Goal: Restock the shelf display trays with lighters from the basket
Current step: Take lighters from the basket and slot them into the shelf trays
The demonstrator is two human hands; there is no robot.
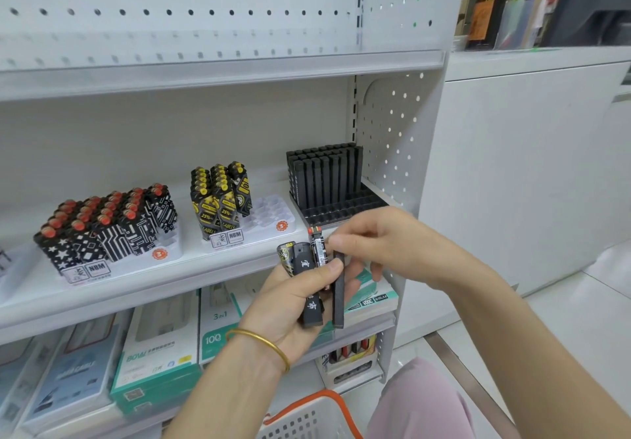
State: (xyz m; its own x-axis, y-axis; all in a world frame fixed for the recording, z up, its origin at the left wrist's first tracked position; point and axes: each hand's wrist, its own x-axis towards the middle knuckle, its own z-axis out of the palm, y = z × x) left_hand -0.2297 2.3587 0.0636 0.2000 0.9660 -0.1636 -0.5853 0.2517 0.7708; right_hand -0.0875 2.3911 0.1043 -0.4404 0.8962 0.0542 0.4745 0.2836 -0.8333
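Lighters (312, 315), four that we can count, stand bunched in our left hand (283, 305). Their long axes are near upright and their heads point up toward the shelf. A yellow-patterned lighter (285, 256) is at the left of the bunch. A red-capped lighter (318, 249) rises highest, and a slim black lighter (338, 298) sits lower at the right.

Our left fingers curl round the bunch, with the thumb pressed across its front. On our right hand (375, 244), thumb and forefinger close at the tops of the red-capped and slim ones; we cannot tell which they pinch.

The bunch hangs just in front of the shelf lip (205, 278), below the black tray (341, 211), whose front slots are vacant. The middle tray (273, 213) has open slots on its right. The basket (307, 418) sits below our wrists.
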